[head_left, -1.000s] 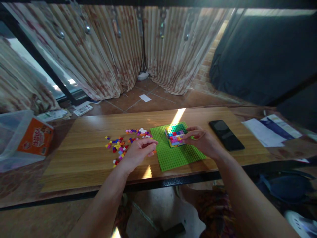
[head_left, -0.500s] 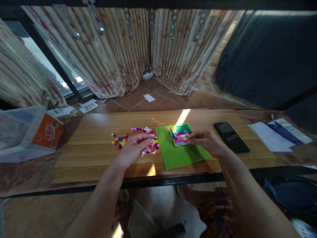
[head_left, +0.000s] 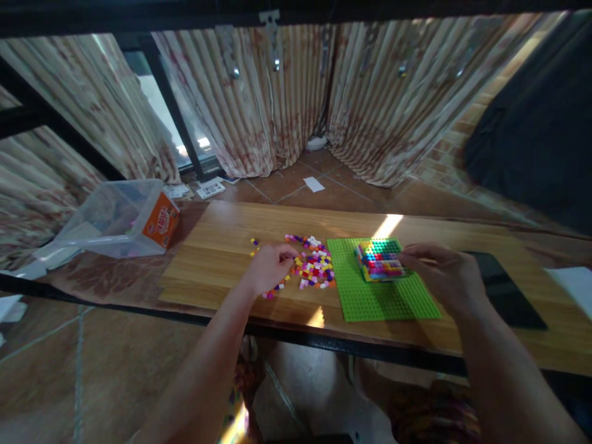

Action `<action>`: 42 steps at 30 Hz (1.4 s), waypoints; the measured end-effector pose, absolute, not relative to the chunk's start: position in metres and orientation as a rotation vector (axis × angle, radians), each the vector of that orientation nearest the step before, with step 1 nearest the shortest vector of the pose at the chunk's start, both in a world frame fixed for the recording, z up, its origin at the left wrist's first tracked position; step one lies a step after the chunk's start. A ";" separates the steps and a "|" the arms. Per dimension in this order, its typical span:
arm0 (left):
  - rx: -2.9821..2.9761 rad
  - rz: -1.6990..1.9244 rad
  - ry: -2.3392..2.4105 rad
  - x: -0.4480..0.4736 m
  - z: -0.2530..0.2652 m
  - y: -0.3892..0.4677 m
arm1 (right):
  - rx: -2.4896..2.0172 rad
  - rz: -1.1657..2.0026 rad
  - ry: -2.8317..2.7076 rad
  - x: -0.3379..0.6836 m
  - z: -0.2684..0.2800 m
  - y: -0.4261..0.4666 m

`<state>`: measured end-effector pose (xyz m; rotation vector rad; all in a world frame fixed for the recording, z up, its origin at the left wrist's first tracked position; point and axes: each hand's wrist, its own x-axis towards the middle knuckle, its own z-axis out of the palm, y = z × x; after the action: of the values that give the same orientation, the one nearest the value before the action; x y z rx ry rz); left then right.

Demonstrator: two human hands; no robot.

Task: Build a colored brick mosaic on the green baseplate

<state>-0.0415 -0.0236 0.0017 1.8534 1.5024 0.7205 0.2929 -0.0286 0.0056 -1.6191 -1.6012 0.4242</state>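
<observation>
My left hand (head_left: 274, 269) is at the left side of a loose pile of small coloured bricks (head_left: 315, 266), thumb and fingers pressed together in a pinch. Whatever lies between those fingertips is too small to make out. A rectangular build of coloured bricks (head_left: 379, 260) stands on a green baseplate (head_left: 370, 303); its top shows green, blue, red and pink studs. Beside its right edge is my right hand (head_left: 441, 274), fingers closed together. Its thumb is mostly hidden, and I cannot tell whether the fingertips touch the build or hold a brick.
A black phone (head_left: 506, 290) lies right of the baseplate, partly behind my right hand. A clear plastic bin (head_left: 118, 216) with an orange label stands beyond the wooden board (head_left: 198, 271) at left. White paper (head_left: 571, 283) lies at the far right.
The view has turned left, so everything sits farther right in the picture. My left hand has drawn leftward off the pile's middle, uncovering more bricks. My right fingertips have shifted slightly off the build's top.
</observation>
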 end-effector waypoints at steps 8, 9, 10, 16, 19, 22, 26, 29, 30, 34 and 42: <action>2.020 0.584 1.613 -0.077 0.003 -0.021 | -1.576 0.401 -1.643 0.246 0.012 -0.031; 2.018 0.559 1.591 -0.081 0.003 -0.022 | -1.580 0.418 -1.638 0.244 0.011 -0.031; 2.016 0.532 1.576 -0.084 0.002 -0.023 | -1.589 0.430 -1.626 0.243 0.010 -0.031; 2.063 0.383 1.588 -0.085 0.004 -0.028 | -1.595 0.487 -1.576 0.235 0.006 -0.030; 2.076 0.330 1.617 -0.085 0.006 -0.028 | -1.583 0.507 -1.586 0.232 0.002 -0.028; 2.085 0.306 1.659 -0.086 0.005 -0.027 | -1.563 0.527 -1.619 0.229 0.000 -0.028; 2.123 0.274 1.683 -0.084 0.002 -0.027 | -1.565 0.500 -1.676 0.224 0.003 -0.030; 2.157 0.256 1.683 -0.080 0.002 -0.026 | -1.569 0.512 -1.693 0.222 0.004 -0.031; 2.163 0.261 1.686 -0.080 0.001 -0.026 | -1.573 0.516 -1.692 0.222 0.005 -0.031; 2.171 0.252 1.720 -0.077 0.000 -0.026 | -1.602 0.519 -1.686 0.221 0.006 -0.031; 2.154 0.286 1.724 -0.068 -0.001 -0.027 | -1.593 0.495 -1.708 0.216 0.009 -0.032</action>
<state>-0.0678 -0.0270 -0.0005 2.1544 1.7238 0.2856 0.2164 -0.0322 0.0091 -1.5934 -1.7076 0.4945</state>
